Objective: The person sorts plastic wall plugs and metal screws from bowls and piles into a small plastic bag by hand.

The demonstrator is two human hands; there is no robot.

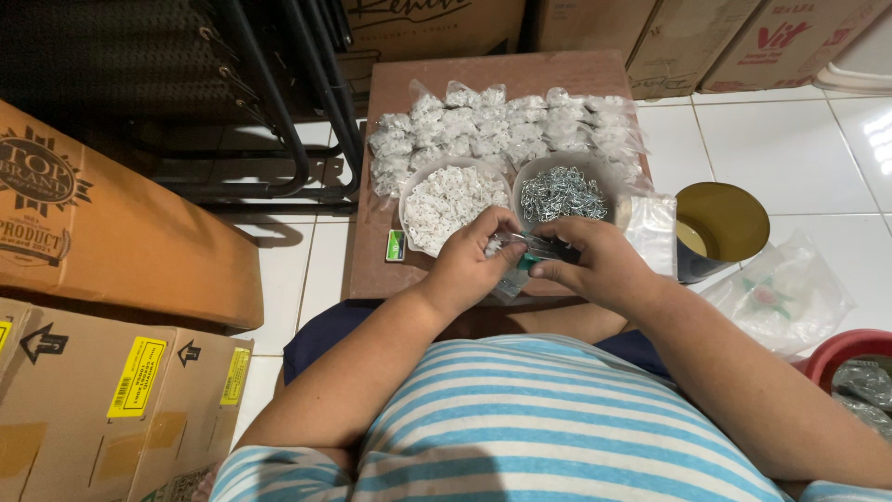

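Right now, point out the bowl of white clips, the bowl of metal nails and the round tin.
bowl of white clips (444, 200): head view, on the heap of white pieces.
bowl of metal nails (560, 193): head view, on the grey pile.
round tin (734, 216): head view, on its yellow inner wall.

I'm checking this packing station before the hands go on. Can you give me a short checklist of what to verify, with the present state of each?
1. Small clear bag held between left hand and right hand: ok.
2. Bag mouth open: cannot tell, fingers cover it.
3. Bowl of white pieces close to the left hand: ok.
4. Bowl of metal pieces close to the right hand: ok.
5. Filled bags piled at the far end of the board, away from the hands: ok.
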